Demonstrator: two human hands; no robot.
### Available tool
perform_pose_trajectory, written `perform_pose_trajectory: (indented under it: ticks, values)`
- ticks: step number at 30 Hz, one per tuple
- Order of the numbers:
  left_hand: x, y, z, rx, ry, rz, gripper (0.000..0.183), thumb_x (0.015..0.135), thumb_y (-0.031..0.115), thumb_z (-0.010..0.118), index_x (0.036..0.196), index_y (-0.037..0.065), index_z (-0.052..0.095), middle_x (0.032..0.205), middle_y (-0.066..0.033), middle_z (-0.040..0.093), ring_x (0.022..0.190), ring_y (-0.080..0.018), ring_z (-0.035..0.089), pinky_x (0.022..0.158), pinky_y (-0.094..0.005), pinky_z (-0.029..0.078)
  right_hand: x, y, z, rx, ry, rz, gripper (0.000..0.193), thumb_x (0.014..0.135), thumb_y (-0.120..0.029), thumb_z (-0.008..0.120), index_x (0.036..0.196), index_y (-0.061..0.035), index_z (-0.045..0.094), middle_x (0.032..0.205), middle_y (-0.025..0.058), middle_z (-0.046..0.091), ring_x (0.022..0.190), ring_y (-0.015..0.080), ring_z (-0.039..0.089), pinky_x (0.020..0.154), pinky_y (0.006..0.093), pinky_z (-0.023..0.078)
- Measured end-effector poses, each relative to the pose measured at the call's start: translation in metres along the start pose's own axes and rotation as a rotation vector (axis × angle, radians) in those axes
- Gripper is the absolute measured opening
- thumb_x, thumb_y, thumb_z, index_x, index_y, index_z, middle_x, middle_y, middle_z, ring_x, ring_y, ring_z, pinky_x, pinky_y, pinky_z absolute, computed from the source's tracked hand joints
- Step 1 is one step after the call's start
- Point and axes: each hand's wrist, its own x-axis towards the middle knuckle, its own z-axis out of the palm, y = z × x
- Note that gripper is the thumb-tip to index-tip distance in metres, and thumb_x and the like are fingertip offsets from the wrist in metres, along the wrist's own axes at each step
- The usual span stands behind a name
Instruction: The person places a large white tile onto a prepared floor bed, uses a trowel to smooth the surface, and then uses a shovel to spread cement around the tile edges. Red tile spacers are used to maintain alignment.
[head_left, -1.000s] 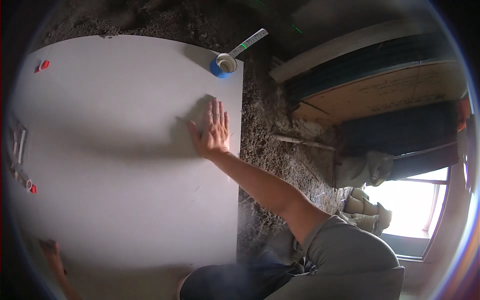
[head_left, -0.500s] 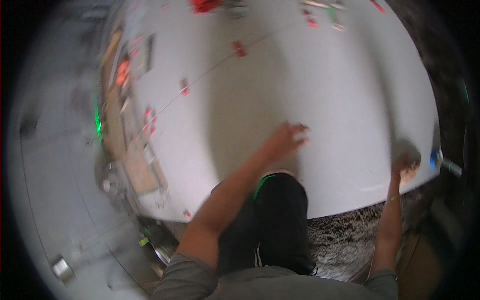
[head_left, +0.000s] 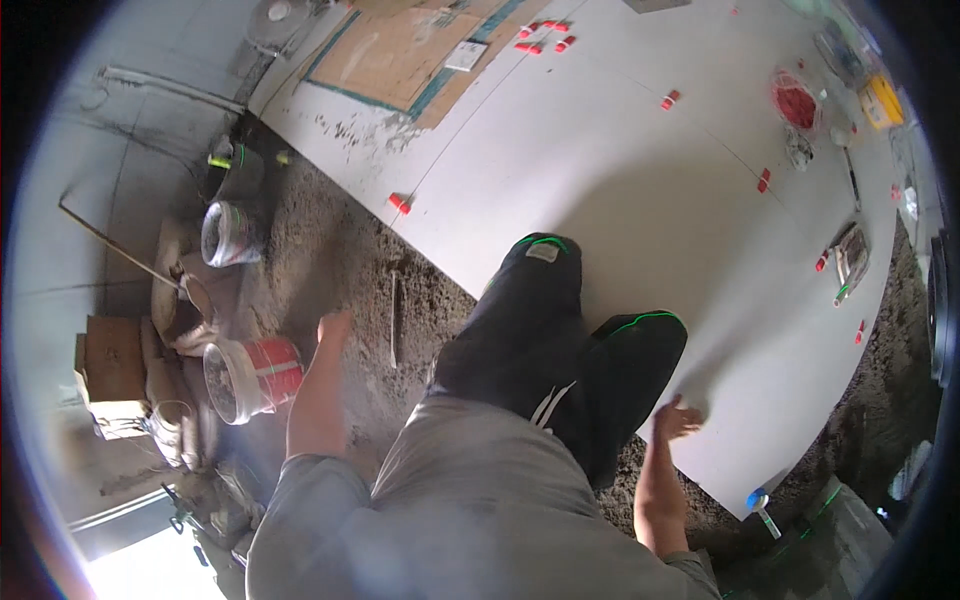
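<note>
My right hand (head_left: 677,420) is at the near edge of the white tiled floor (head_left: 600,140), fingers apart and holding nothing. I cannot tell whether it touches the tile. My left hand (head_left: 335,326) hangs over the rough mortar bed, close to a white bucket with a red label (head_left: 250,378); its fingers are hidden. A thin stick-like bar (head_left: 394,318) lies on the mortar to the right of that hand. My knees rest over the tiles. Red tile-levelling wedges (head_left: 400,204) sit along the tile joints.
Another white bucket (head_left: 230,235), a dark bucket (head_left: 236,172) and a cardboard box (head_left: 112,360) stand at left. Cardboard (head_left: 385,50) covers tile at far left. A bag of red wedges (head_left: 795,100) and a yellow container (head_left: 881,102) are far right. A blue-topped object (head_left: 757,498) is at the near corner.
My view and body have turned left. My left hand has moved from over the tiles to beside the bucket; my right hand stays near the tile edge.
</note>
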Motion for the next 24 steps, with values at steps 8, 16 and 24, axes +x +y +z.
perform_pose_trajectory:
  ticks: [8, 16, 24]
  values:
    - [0.068, 0.014, 0.125, 0.684, -0.334, 0.618, 0.03, 0.091, 0.026, 0.058, 0.116, 0.011, 0.063, 0.121, -0.0151, 0.065, 0.113, -0.0342, 0.063, 0.089, -0.0449, 0.055, -0.085, 0.032, -0.071, 0.665, -0.246, -0.55, 0.041, 0.098, -0.02, 0.045, 0.132, 0.0018, 0.05, 0.127, 0.0238, 0.057, 0.112, 0.0361, 0.056, 0.099, 0.0398, 0.043]
    - [0.088, 0.063, 0.066, 0.601, -0.227, 0.338, 0.059, 0.093, 0.044, 0.057, 0.133, 0.002, 0.054, 0.132, -0.0169, 0.059, 0.116, -0.0331, 0.061, 0.088, -0.0494, 0.055, -0.156, 0.064, -0.061, 0.393, -0.452, -0.252, 0.046, 0.097, -0.022, 0.055, 0.141, -0.0093, 0.049, 0.136, 0.0088, 0.058, 0.122, 0.0216, 0.055, 0.097, 0.0359, 0.047]
    - [0.076, 0.054, 0.102, 0.428, -0.478, 0.673, 0.044, 0.089, 0.025, 0.06, 0.127, 0.001, 0.057, 0.115, -0.0147, 0.062, 0.1, -0.0286, 0.061, 0.082, -0.0424, 0.053, -0.18, 0.056, -0.084, 0.841, -0.266, -0.412, 0.032, 0.094, -0.021, 0.059, 0.12, -0.0018, 0.062, 0.114, 0.0126, 0.067, 0.096, 0.0216, 0.063, 0.085, 0.0369, 0.051]
